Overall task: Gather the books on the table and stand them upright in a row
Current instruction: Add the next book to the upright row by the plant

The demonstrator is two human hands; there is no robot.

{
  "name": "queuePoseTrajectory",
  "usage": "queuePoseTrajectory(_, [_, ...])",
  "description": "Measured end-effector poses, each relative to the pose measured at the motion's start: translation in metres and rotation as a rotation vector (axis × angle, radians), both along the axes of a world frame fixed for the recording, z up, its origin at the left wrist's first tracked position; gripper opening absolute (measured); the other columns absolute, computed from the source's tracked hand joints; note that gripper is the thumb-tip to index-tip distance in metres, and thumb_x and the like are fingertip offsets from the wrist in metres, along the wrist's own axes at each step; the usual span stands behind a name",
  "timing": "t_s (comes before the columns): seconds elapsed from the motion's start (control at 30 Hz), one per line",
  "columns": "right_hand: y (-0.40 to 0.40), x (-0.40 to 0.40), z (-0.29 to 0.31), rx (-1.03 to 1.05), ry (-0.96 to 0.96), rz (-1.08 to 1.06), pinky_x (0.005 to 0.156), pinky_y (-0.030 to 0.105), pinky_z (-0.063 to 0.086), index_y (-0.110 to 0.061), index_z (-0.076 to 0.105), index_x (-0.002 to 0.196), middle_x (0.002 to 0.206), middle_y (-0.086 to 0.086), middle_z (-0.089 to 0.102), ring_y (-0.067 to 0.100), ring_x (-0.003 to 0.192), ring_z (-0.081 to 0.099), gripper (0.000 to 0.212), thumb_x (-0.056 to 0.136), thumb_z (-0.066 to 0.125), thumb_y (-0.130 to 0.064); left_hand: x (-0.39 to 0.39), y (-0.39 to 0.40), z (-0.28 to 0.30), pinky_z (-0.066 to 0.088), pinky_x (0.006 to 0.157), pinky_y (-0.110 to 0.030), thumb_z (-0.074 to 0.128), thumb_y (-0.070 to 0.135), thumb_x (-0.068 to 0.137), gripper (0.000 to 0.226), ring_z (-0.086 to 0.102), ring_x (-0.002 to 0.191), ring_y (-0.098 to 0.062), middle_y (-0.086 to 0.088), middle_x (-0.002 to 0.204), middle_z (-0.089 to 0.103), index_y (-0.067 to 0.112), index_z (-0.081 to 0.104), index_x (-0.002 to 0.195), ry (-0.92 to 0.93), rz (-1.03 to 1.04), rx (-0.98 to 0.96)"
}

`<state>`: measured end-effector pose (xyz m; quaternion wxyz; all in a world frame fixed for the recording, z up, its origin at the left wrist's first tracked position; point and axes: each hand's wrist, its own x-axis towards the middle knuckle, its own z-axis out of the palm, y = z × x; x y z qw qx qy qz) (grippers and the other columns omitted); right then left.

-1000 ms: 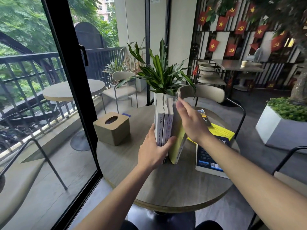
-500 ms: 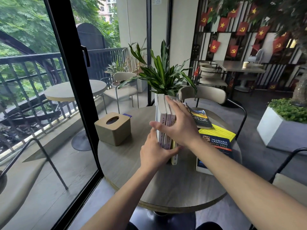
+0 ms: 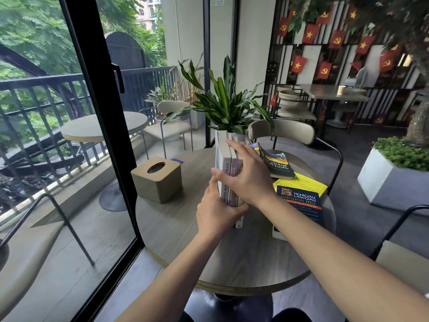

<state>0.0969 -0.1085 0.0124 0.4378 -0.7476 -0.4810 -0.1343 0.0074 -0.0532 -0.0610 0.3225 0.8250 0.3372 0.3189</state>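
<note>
Both hands, left hand [image 3: 217, 211] and right hand [image 3: 247, 176], are clamped on the upright books [image 3: 228, 173] mid-counter [image 3: 176, 231], squaring the row. Next: collect the flat books [image 3: 299, 199] lying just right.

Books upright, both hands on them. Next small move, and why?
Probably free the right hand and reach for the blue book, while the left hand steadies the row. Two books lie flat on the table to its right.
</note>
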Motion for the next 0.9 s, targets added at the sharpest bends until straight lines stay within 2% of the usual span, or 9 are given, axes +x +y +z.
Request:
queuePoseTrajectory(0.07, [-0.005,0.002,0.0,-0.04,0.085,0.062,0.107,0.037,0.039,-0.036,0.039,0.144,0.147,-0.003,0.043,0.012,0.136,0.037,0.079,0.076,0.06,-0.07,0.001,0.0,-0.001,0.051,0.09,-0.04,0.078,0.063,0.063,0.113,0.061,0.122,-0.021,0.004,0.138,0.061,0.029,0.025,0.157,0.001,0.011,-0.004])
queuePoseTrajectory(0.13, [-0.012,0.004,-0.003,-0.018,0.183,0.115,0.114,0.037,0.03,-0.033,0.034,0.149,0.153,-0.004,0.036,0.008,0.141,0.03,0.077,0.083,0.044,-0.073,0.001,-0.002,-0.001,0.051,0.092,-0.039,0.078,0.064,0.063,0.116,0.061,0.122,-0.02,0.006,0.14,0.06,0.031,0.022,0.159,-0.014,0.009,-0.012])
queuePoseTrajectory(0.27, [-0.032,0.015,-0.024,0.063,0.255,0.002,0.116,0.035,0.025,-0.027,0.035,0.149,0.153,-0.005,0.038,0.009,0.142,0.031,0.074,0.09,0.023,-0.071,0.001,-0.003,-0.001,0.049,0.093,-0.037,0.074,0.059,0.061,0.112,0.059,0.122,-0.017,0.01,0.141,0.058,0.032,0.023,0.158,-0.037,0.004,-0.011])
queuePoseTrajectory(0.37, [-0.05,0.028,-0.041,-0.015,0.231,-0.221,0.11,0.036,0.03,-0.018,0.04,0.147,0.149,0.003,0.044,0.021,0.138,0.036,0.069,0.095,0.03,-0.063,0.002,-0.002,-0.001,0.049,0.092,-0.038,0.071,0.056,0.06,0.11,0.06,0.119,-0.02,0.008,0.136,0.06,0.03,0.026,0.157,-0.04,0.005,-0.003])
queuePoseTrajectory(0.43, [-0.06,0.039,-0.05,-0.221,0.153,-0.423,0.106,0.044,0.032,-0.016,0.036,0.147,0.151,0.011,0.038,0.032,0.137,0.032,0.068,0.094,0.04,-0.059,0.001,-0.001,-0.003,0.049,0.092,-0.038,0.073,0.054,0.061,0.109,0.06,0.118,-0.02,0.007,0.134,0.061,0.03,0.026,0.156,-0.047,0.004,-0.008])
queuePoseTrajectory(0.5, [-0.07,0.048,-0.055,-0.427,0.139,-0.586,0.106,0.052,0.031,-0.015,0.029,0.148,0.153,0.016,0.03,0.038,0.137,0.028,0.076,0.09,0.046,-0.061,0.001,0.0,-0.003,0.049,0.091,-0.037,0.074,0.055,0.062,0.107,0.06,0.117,-0.02,0.007,0.132,0.062,0.031,0.027,0.155,-0.051,0.002,-0.011])
queuePoseTrajectory(0.57, [-0.079,0.055,-0.057,-0.561,0.212,-0.686,0.105,0.055,0.03,-0.013,0.025,0.147,0.152,0.018,0.029,0.039,0.137,0.027,0.088,0.083,0.048,-0.07,0.001,0.0,-0.003,0.049,0.091,-0.037,0.074,0.057,0.063,0.106,0.061,0.116,-0.02,0.007,0.131,0.062,0.032,0.027,0.155,-0.051,0.0,-0.011])
queuePoseTrajectory(0.73, [-0.095,0.066,-0.065,-0.685,0.369,-0.778,0.101,0.051,0.035,-0.009,0.029,0.142,0.147,0.021,0.034,0.037,0.135,0.033,0.12,0.058,0.052,-0.091,0.001,0.0,-0.003,0.049,0.091,-0.037,0.07,0.06,0.061,0.108,0.061,0.116,-0.02,0.007,0.132,0.062,0.031,0.026,0.155,-0.043,-0.008,-0.015])
queuePoseTrajectory(0.9, [-0.099,0.075,-0.066,-0.614,0.484,-0.721,0.103,0.047,0.037,-0.005,0.018,0.147,0.147,0.024,0.033,0.039,0.135,0.035,0.139,0.046,0.062,-0.09,0.0,0.0,-0.004,0.05,0.092,-0.038,0.071,0.059,0.063,0.105,0.061,0.117,-0.02,0.008,0.132,0.062,0.034,0.027,0.154,-0.056,-0.015,-0.013])
